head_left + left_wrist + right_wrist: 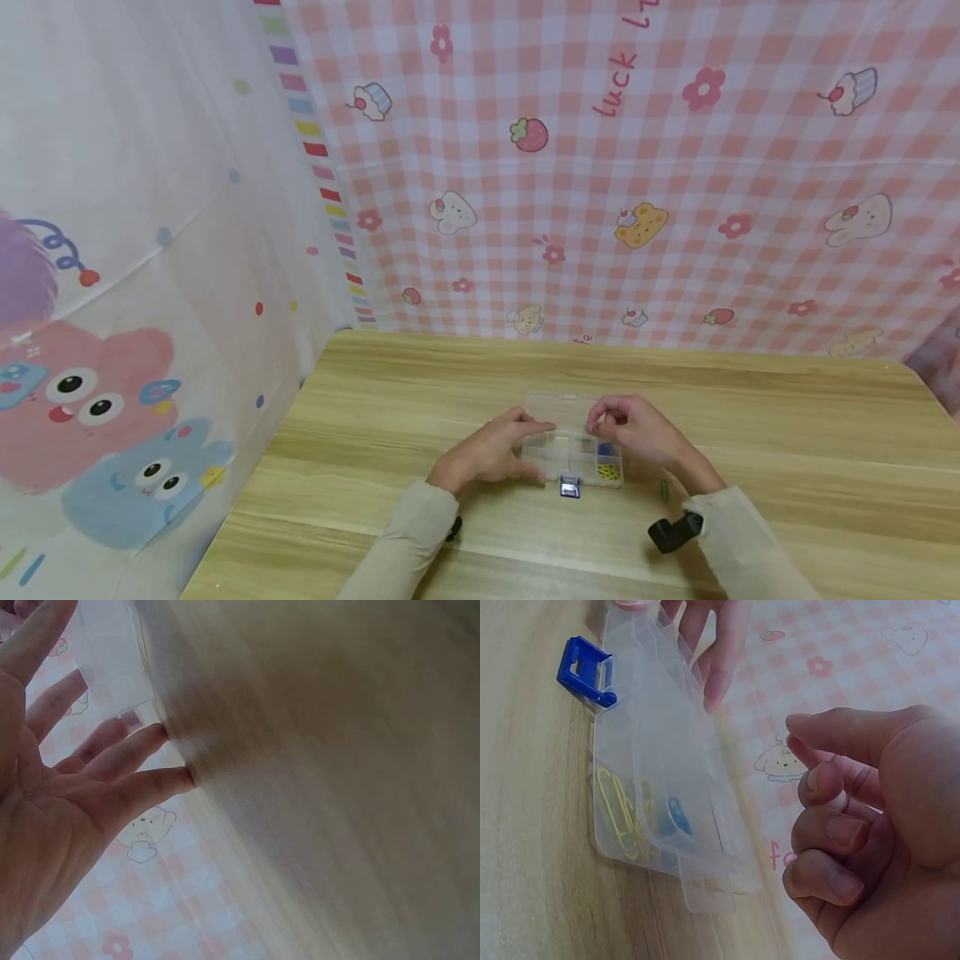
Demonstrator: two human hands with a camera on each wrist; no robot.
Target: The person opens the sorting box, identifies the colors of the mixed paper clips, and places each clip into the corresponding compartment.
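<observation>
Now left hand [491, 450] rests flat-fingered against clear organizer box [573, 450] on table [750, 417]. Right hand [633, 429], curled and holding nothing visible, hovers over it; best keep the box steadied.

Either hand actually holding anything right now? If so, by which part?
Left hand steadies the clear plastic box with straight fingers on its left end, no grip. Right hand is curled above the box; nothing visible in it.

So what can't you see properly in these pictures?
- Head view: the box's paper clips are too small to count.
- Head view: the green thing by the right hand is too tiny to name.
- Left wrist view: the table is blurred; the left hand covers most of the box.
</observation>
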